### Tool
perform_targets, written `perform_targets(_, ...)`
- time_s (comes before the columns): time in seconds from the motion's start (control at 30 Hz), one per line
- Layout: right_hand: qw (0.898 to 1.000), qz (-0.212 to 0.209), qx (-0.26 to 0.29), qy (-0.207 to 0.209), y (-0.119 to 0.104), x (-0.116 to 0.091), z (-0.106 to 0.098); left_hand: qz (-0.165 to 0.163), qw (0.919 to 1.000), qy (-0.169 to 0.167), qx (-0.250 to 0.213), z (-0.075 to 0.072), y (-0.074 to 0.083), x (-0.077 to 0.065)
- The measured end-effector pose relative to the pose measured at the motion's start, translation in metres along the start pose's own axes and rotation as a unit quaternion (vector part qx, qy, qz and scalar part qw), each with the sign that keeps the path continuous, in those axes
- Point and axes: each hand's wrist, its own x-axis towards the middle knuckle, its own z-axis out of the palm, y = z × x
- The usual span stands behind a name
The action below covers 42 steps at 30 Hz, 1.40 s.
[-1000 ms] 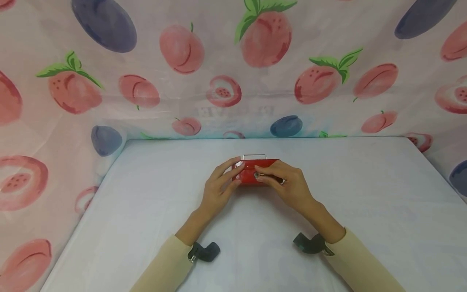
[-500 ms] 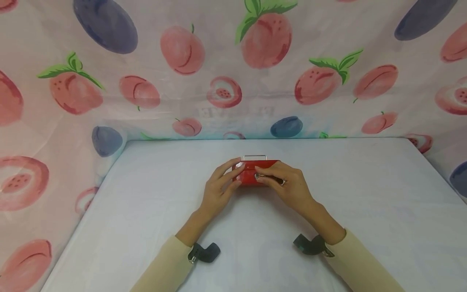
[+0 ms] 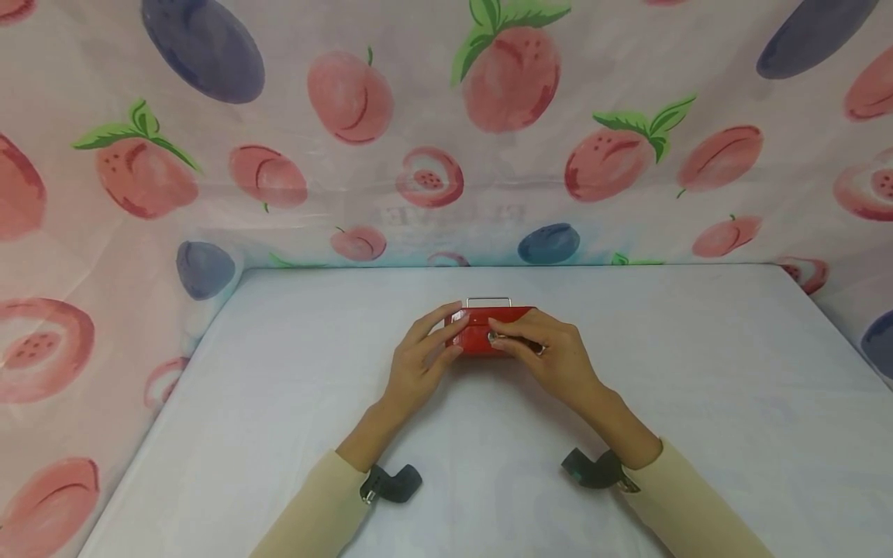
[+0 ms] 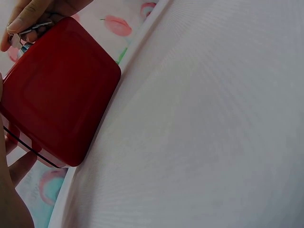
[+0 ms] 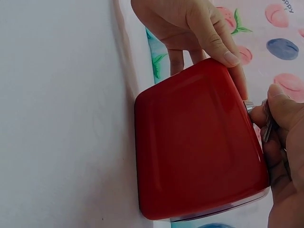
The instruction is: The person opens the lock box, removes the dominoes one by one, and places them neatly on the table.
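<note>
A red metal cash box (image 3: 474, 341) stands on edge on the white table, with its lock side facing up and its broad face (image 5: 199, 147) toward the wrist cameras. A wire handle (image 3: 488, 299) shows at its far side. My left hand (image 3: 418, 358) grips the box's left end, thumb near the lock side and other fingers spread round it. My right hand (image 3: 563, 350) pinches a small metal key (image 5: 269, 124) at the round lock (image 3: 491, 336). Curled fingers partly hide other metal pieces beside the key.
White cloth covers the table (image 3: 279, 372). A fruit-printed curtain (image 3: 488, 178) rises behind and to the left and right of it. Black wrist-camera mounts (image 3: 396, 482) stick inward from both sleeve cuffs, above the near part of the table.
</note>
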Motion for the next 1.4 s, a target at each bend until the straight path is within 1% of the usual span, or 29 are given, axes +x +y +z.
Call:
perform_targets(0.33, 1.0, -0.003, -0.017, -0.001, 0.0, -0.001, -0.001, 0.008, 1.0, 0.001, 0.0, 0.0, 0.0, 0.0)
perform_targets(0.53, 1.0, -0.009, -0.027, -0.006, -0.002, 0.0, -0.002, 0.002, 1.0, -0.004, -0.002, 0.0, 0.0, -0.001)
perform_targets(0.63, 0.999, -0.01, -0.031, -0.018, -0.003, 0.0, -0.004, 0.0, 1.0, -0.004, -0.001, 0.0, 0.0, -0.001)
perform_targets(0.73, 0.998, -0.01, -0.04, -0.04, -0.004, 0.001, -0.007, 0.001, 1.0, -0.003, 0.0, 0.001, 0.001, -0.002)
perform_targets(0.93, 0.995, 0.017, -0.048, -0.088, -0.008, 0.003, -0.014, 0.002, 1.0, -0.002, 0.0, 0.0, 0.002, -0.001)
perform_targets(1.03, 0.994, 0.025, -0.048, -0.098, -0.009, 0.005, -0.016, -0.002, 1.0, -0.003, 0.002, -0.001, 0.002, -0.001)
perform_targets(1.17, 0.994, 0.019, -0.055, -0.091, -0.009, 0.006, -0.015, -0.003, 1.0, -0.003, 0.003, -0.001, 0.001, -0.001)
perform_targets(1.4, 0.998, 0.009, -0.043, -0.055, -0.005, 0.005, -0.01, 0.004, 1.0, 0.003, -0.004, 0.001, 0.0, 0.0)
